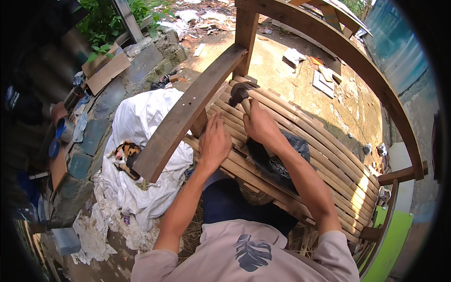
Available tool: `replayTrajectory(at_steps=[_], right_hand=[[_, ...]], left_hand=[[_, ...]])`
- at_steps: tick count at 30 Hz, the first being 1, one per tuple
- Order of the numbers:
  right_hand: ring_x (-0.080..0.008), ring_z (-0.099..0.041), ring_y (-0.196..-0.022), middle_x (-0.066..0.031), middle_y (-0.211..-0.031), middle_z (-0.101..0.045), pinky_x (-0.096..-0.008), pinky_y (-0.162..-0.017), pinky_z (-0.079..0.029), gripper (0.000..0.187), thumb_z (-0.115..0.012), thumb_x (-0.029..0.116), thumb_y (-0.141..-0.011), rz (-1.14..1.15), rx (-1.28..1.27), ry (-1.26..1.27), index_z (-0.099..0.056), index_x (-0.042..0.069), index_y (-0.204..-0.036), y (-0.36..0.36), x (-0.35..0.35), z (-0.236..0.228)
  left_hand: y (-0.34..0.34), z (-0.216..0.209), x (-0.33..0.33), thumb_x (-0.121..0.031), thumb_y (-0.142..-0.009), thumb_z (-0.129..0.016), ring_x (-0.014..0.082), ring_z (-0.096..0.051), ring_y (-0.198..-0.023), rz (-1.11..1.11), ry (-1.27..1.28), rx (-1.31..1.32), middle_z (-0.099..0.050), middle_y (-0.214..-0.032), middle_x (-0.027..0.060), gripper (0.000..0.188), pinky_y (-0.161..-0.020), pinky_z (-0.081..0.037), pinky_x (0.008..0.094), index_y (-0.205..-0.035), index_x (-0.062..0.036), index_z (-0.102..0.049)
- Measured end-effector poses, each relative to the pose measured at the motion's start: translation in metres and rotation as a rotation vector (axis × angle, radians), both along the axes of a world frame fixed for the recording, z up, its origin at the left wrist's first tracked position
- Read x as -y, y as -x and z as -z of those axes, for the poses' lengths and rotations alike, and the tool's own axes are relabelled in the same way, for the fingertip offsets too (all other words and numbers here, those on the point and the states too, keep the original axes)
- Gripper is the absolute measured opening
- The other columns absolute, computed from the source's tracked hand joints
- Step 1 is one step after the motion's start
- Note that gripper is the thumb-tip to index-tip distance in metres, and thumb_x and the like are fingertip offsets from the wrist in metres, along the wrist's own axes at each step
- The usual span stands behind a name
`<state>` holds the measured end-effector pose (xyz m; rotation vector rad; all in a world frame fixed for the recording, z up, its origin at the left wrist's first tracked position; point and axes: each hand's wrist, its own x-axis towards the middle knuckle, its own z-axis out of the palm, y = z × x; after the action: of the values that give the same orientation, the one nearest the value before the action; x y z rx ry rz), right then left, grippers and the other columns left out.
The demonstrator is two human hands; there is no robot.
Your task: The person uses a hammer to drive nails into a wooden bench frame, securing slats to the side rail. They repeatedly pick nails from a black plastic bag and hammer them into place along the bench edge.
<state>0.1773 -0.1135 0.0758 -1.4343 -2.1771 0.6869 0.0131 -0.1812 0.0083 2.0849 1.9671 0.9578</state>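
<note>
We see a hammer (pixel 244 97) with a dark head and wooden handle, tipped over the long brown slats of a wooden bench (pixel 326 164).

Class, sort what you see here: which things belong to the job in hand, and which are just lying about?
Likely part of the job:
- hammer, gripped in the right hand
- wooden bench, under the left hand
- black bag, holding what look like nails

Just lying about:
- white sheet
- cardboard
- grey block
</note>
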Motion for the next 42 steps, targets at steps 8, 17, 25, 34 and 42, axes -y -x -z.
replayTrajectory(at_steps=[8,17,25,34,42], right_hand=[[-0.0516,-0.065,-0.076,-0.0344,-0.079,-0.065,-0.0582,-0.069,-0.050,0.048,-0.057,0.011,-0.093,-0.004,0.069,-0.029,-0.039,-0.012,-0.132,-0.002,-0.014,-0.004],[-0.0531,-0.063,-0.081,-0.0356,-0.079,-0.064,-0.0598,-0.075,-0.048,0.031,-0.057,0.010,-0.089,-0.059,0.017,-0.062,-0.045,-0.008,-0.112,0.009,-0.003,0.002],[-0.0510,-0.065,-0.080,-0.0337,-0.082,-0.066,-0.0545,-0.075,-0.052,0.033,-0.057,0.018,-0.093,-0.001,0.077,0.055,-0.051,-0.010,-0.109,-0.007,-0.012,-0.015],[-0.0348,-0.069,-0.065,-0.0233,-0.077,-0.068,-0.0455,-0.062,-0.053,0.044,-0.066,0.033,-0.094,0.372,-0.106,0.110,-0.057,-0.007,-0.108,-0.107,0.012,-0.036],[-0.0140,-0.065,-0.061,-0.0071,-0.073,-0.061,-0.0302,-0.052,-0.054,0.036,-0.073,0.021,-0.095,0.433,-0.549,0.320,-0.056,-0.003,-0.114,-0.125,0.109,-0.055]], left_hand=[[0.002,-0.006,-0.011,-0.009,-0.091,-0.052,0.0384,-0.044,-0.141,0.003,-0.025,0.006,-0.053,-0.145,0.0257,0.043,-0.114,-0.042,0.0457,-0.130,0.0116,-0.054],[0.001,-0.001,-0.010,-0.009,-0.091,-0.053,0.0404,-0.047,-0.138,-0.017,-0.031,0.039,-0.055,-0.142,0.0271,0.043,-0.112,-0.043,0.0469,-0.130,0.0108,-0.054],[0.004,0.002,-0.010,-0.009,-0.093,-0.050,0.0385,-0.050,-0.135,-0.018,-0.083,0.034,-0.060,-0.136,0.0232,0.043,-0.113,-0.041,0.0459,-0.132,0.0072,-0.055],[-0.004,-0.001,-0.008,-0.024,-0.094,-0.066,0.0368,-0.060,-0.122,-0.030,-0.152,0.160,-0.067,-0.124,0.0201,0.034,-0.103,-0.048,0.0442,-0.117,0.0010,-0.065],[-0.017,-0.013,0.008,-0.023,-0.094,-0.075,0.0221,-0.069,-0.092,0.126,-0.324,0.524,-0.072,-0.095,0.0106,0.034,-0.086,-0.053,0.0355,-0.119,-0.0013,-0.065]])
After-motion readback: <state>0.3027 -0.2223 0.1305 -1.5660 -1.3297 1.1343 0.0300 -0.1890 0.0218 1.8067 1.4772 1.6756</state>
